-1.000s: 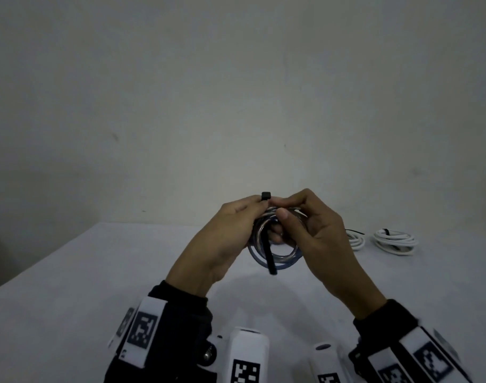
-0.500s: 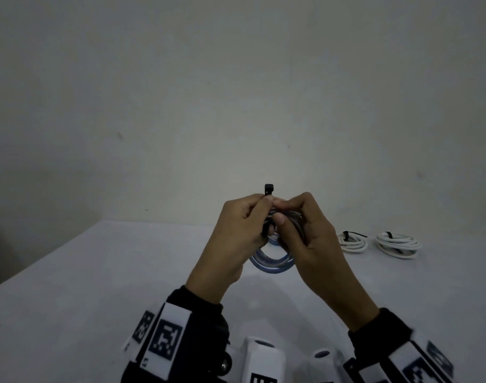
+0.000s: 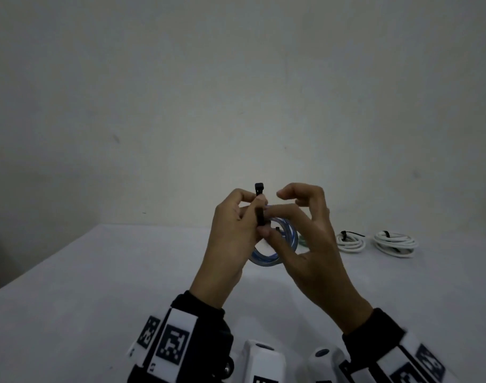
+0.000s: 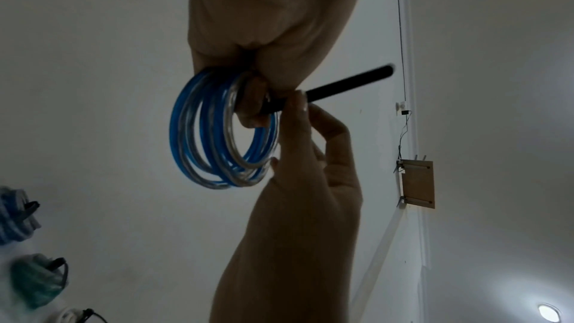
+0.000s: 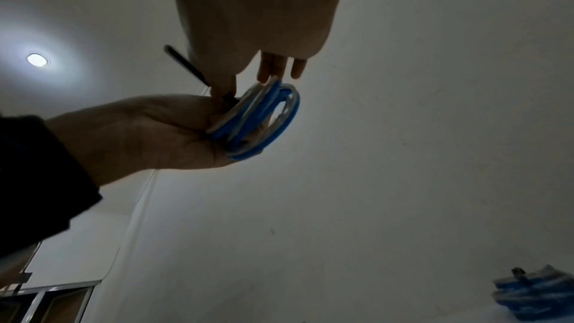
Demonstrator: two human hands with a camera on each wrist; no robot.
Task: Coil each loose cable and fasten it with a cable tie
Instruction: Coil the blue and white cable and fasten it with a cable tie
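A coil of blue and clear cable [image 3: 265,259] hangs in the air between both hands, above the white table [image 3: 98,286]. My left hand [image 3: 233,230] pinches a black cable tie [image 3: 259,205] against the coil's top, and the tie's head sticks up above the fingers. In the left wrist view the tie [image 4: 344,84] juts out to the right of the coil [image 4: 217,136]. My right hand [image 3: 305,233] pinches the coil beside the tie with thumb and middle finger, its index finger lifted and curled. The right wrist view shows the same coil [image 5: 261,119] and tie [image 5: 183,63].
Two white coils, each with a black tie, lie on the table at the right [image 3: 350,240] [image 3: 395,243]. A green coil [image 3: 302,243] peeks out behind my right hand. A tied blue coil [image 5: 534,289] also lies on the table.
My right index finger has lifted off the tie's head and away from my left fingertips. More of the tie now stands above my left fingers.
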